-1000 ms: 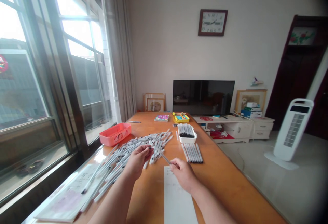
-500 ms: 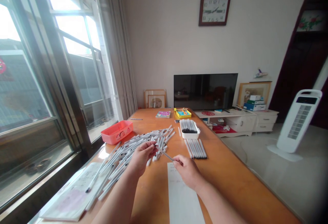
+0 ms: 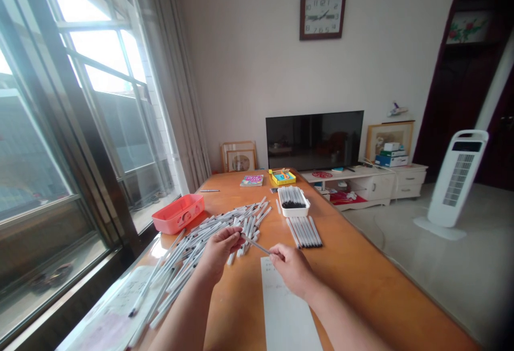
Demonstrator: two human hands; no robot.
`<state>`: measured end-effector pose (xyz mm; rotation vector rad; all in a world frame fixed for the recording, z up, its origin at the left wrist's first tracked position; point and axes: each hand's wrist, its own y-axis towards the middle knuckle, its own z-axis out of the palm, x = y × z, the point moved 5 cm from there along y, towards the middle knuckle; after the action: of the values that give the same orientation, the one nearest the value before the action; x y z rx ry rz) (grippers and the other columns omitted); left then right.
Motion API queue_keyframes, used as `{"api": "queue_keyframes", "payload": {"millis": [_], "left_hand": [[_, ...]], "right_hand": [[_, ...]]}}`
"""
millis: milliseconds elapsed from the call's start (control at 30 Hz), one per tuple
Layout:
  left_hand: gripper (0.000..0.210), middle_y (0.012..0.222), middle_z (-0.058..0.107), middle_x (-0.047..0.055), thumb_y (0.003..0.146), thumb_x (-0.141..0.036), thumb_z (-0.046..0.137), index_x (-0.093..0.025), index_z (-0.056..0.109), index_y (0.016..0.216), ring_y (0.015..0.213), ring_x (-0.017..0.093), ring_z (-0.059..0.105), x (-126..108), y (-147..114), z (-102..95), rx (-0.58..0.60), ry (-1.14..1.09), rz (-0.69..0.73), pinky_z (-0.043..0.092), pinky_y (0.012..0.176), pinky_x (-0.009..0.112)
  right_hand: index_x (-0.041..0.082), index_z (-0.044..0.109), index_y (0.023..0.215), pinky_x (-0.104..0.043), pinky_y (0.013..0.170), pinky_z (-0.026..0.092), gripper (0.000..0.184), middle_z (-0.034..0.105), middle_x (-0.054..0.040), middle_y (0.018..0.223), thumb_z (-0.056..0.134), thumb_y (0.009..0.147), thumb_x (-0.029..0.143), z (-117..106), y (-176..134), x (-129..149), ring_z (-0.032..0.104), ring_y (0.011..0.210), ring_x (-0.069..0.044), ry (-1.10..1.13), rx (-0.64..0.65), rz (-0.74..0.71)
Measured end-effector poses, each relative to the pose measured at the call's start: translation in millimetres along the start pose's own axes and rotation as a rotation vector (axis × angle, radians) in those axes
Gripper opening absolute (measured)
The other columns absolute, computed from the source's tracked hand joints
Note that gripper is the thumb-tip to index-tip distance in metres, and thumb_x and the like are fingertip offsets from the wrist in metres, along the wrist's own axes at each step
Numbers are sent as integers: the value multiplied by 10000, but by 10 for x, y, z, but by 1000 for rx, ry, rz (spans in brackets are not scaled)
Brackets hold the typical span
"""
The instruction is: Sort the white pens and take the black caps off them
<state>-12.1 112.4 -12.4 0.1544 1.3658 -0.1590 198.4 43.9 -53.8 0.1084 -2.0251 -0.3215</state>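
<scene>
My left hand point(image 3: 220, 250) and right hand point(image 3: 292, 269) pinch one slim pen point(image 3: 257, 245) at lower centre, hiding both its ends from me. The left hand covers some loose pens point(image 3: 196, 241); the frame's bottom crops the paper point(image 3: 289, 313), its writing point(image 3: 274, 288) too faint to read.

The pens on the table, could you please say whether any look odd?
Yes: the loose heap of pens sprawls at mixed angles, partly over the purple-tinted paper, looking untidy against the neat row of pens before the white container.
</scene>
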Motion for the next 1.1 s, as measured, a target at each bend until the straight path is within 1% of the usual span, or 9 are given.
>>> {"api": "queue_keyframes", "payload": {"millis": [267, 500, 667, 733, 833, 900, 1000, 1100], "left_hand": [[404, 937, 762, 128, 654, -353, 885, -131, 755, 966, 860, 222, 719, -35, -40, 11, 6, 17, -33, 511, 779, 297], [397, 954, 750, 125, 678, -333, 883, -126, 750, 989, 878, 199, 705, 11, -38, 22, 31, -42, -56, 518, 805, 279], [352, 937, 731, 93, 701, -268, 873, -133, 767, 1009, 820, 151, 675, 40, -19, 22, 54, -109, -73, 530, 797, 249], [330, 924, 721, 88, 733, -276, 851, -133, 769, 1019, 813, 144, 666, 41, -16, 27, 58, -147, -72, 538, 813, 252], [321, 857, 703, 79, 771, -333, 824, -125, 768, 1009, 784, 138, 656, 49, -11, 31, 39, -176, -72, 546, 796, 249], [320, 811, 685, 58, 753, -340, 837, -125, 765, 979, 743, 122, 641, 58, -2, 32, 23, -188, -69, 544, 766, 230], [318, 791, 661, 24, 700, -289, 871, -133, 752, 950, 688, 95, 614, 65, 15, 26, -8, -201, -41, 538, 717, 207], [347, 825, 668, 15, 675, -244, 880, -144, 732, 973, 683, 87, 615, 59, 30, 20, -33, -202, -6, 543, 705, 204]], "right_hand": [[202, 720, 856, -266, 613, 390, 220, 696, -27, 751, 551, 865, 343, -71, -18, 73, 592, 691, -184, 7, -55, -5], [193, 725, 876, -264, 620, 401, 237, 687, -26, 745, 558, 859, 360, -58, -9, 50, 579, 678, -177, 34, -69, -1], [191, 718, 881, -265, 624, 411, 227, 679, -17, 752, 553, 864, 346, -61, 7, 20, 566, 662, -166, 62, -94, -9], [191, 714, 886, -268, 631, 418, 225, 686, -20, 768, 551, 868, 345, -68, 6, 25, 575, 674, -169, 72, -104, -4], [189, 703, 884, -276, 650, 434, 212, 697, -28, 787, 557, 866, 342, -75, -2, 47, 595, 702, -179, 84, -113, 3], [191, 688, 891, -281, 669, 449, 198, 704, -33, 805, 568, 862, 345, -78, -9, 65, 614, 734, -188, 105, -124, 7], [196, 659, 903, -283, 695, 466, 178, 706, -37, 829, 583, 861, 351, -82, -23, 98, 633, 775, -194, 144, -152, 2], [198, 644, 888, -279, 685, 461, 174, 690, -30, 811, 581, 872, 360, -76, -38, 128, 623, 758, -186, 162, -159, -8]]}}
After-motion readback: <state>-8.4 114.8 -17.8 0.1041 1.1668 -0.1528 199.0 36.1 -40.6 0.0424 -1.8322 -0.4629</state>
